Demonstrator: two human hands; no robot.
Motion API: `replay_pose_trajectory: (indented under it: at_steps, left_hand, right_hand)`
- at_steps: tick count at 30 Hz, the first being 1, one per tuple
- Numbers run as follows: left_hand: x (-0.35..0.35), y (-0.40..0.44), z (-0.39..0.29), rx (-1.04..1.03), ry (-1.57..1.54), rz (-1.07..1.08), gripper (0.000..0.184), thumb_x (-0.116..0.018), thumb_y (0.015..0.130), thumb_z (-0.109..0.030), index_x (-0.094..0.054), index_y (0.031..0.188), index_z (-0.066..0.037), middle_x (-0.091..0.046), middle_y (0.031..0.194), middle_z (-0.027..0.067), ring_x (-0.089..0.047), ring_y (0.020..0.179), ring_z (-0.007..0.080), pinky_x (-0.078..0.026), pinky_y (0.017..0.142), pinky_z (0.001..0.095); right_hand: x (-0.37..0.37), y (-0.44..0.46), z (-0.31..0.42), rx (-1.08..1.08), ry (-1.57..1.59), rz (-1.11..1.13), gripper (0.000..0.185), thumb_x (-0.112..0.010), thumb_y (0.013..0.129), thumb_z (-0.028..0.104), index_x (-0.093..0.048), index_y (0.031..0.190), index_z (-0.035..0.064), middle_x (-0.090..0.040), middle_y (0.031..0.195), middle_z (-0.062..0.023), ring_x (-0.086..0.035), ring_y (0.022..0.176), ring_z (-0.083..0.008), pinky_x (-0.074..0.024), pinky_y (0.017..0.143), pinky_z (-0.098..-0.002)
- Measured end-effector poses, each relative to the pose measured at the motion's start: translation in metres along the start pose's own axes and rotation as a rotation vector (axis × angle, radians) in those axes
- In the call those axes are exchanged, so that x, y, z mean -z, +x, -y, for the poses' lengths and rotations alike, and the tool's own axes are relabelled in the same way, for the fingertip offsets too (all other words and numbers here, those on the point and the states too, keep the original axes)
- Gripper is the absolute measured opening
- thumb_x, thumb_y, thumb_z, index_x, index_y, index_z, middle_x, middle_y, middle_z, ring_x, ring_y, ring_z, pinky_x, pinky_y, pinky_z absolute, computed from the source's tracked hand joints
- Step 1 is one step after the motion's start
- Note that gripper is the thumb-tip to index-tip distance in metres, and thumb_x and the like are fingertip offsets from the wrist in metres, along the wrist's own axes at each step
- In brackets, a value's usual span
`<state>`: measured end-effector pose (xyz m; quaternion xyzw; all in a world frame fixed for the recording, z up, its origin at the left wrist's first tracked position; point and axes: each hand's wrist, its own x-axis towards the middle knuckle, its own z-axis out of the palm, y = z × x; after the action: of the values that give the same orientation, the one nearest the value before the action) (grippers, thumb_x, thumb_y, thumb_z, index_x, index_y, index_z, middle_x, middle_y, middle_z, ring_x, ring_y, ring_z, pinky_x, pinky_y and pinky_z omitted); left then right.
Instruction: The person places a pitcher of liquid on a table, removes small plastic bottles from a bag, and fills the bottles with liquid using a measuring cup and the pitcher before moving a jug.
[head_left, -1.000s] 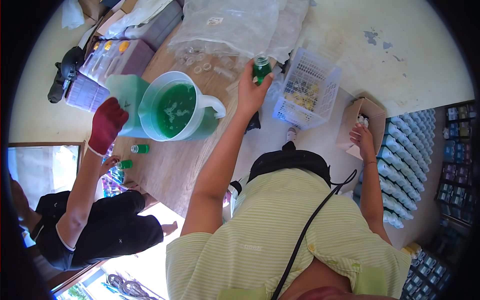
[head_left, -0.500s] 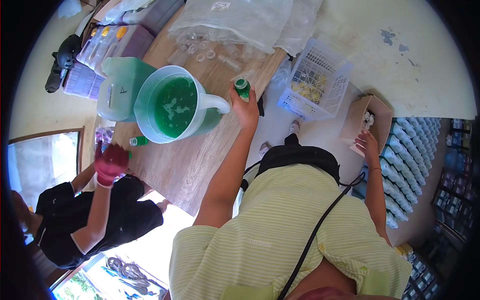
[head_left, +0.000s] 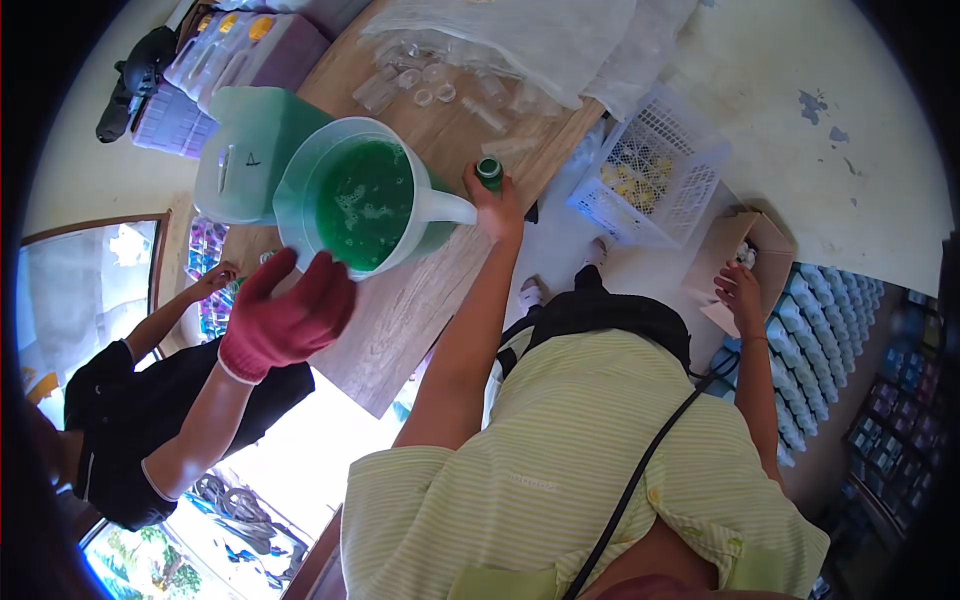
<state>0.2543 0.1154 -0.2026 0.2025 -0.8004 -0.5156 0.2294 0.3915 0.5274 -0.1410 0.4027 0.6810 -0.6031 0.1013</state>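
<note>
My left hand [head_left: 497,208] grips a small clear bottle of green liquid [head_left: 489,172] at the table edge; its uncapped mouth faces up. Beside it stands a big translucent pitcher [head_left: 432,207], full of foamy green liquid, its handle towards my left hand. My right hand [head_left: 738,294] hovers at the cardboard box [head_left: 776,248], its fingers loosely apart and nothing visible in them. Small white pieces [head_left: 747,254], too small to name, lie inside that box.
A co-worker's red-gloved hand [head_left: 285,318] reaches near the pitcher. Behind it stands a green-filled jerrycan [head_left: 235,160]. Several empty clear bottles [head_left: 440,85] lie on the wooden table [head_left: 375,345]. A white plastic crate [head_left: 690,140] and rows of pale bottles [head_left: 815,340] stand on the right.
The co-worker's gloved hand has moved right, towards the pitcher. The view has shifted slightly. My left hand keeps its hold on the bottle, and my right hand stays by the box.
</note>
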Motion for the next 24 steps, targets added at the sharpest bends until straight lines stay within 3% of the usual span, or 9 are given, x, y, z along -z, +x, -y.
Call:
replay_pose_trajectory:
  at_steps: [15, 22, 24]
  left_hand:
    - [-0.035, 0.050, 0.009, 0.028, -0.084, -0.153, 0.060, -0.067, 0.076, -0.011, -0.034, 0.124, -0.001, -0.047, 0.119, 0.0219, -0.046, 0.111, 0.0357, -0.035, 0.094, 0.0383]
    - [-0.039, 0.056, 0.005, 0.051, -0.049, -0.210, 0.054, -0.064, 0.077, -0.008, -0.036, 0.122, -0.001, -0.046, 0.119, 0.0206, -0.045, 0.111, 0.0366, -0.034, 0.094, 0.0397]
    - [-0.040, 0.059, 0.007, 0.044, -0.034, -0.222, 0.060, -0.066, 0.076, -0.011, -0.034, 0.125, -0.001, -0.046, 0.120, 0.0219, -0.045, 0.112, 0.0359, -0.034, 0.095, 0.0390]
  right_hand:
    - [0.011, 0.018, -0.001, -0.045, -0.009, 0.003, 0.038, -0.057, 0.085, 0.034, -0.053, 0.110, 0.0064, -0.057, 0.097, -0.0069, -0.060, 0.083, -0.0172, -0.0488, 0.066, -0.0279]
    - [0.025, 0.049, 0.007, -0.056, -0.018, 0.054, 0.039, -0.057, 0.085, 0.035, -0.053, 0.110, 0.0057, -0.057, 0.097, -0.0067, -0.059, 0.084, -0.0174, -0.0483, 0.069, -0.0290]
    - [0.024, 0.054, 0.018, -0.044, -0.046, 0.062, 0.039, -0.057, 0.085, 0.035, -0.053, 0.110, 0.0053, -0.056, 0.097, -0.0067, -0.059, 0.085, -0.0176, -0.0482, 0.071, -0.0295]
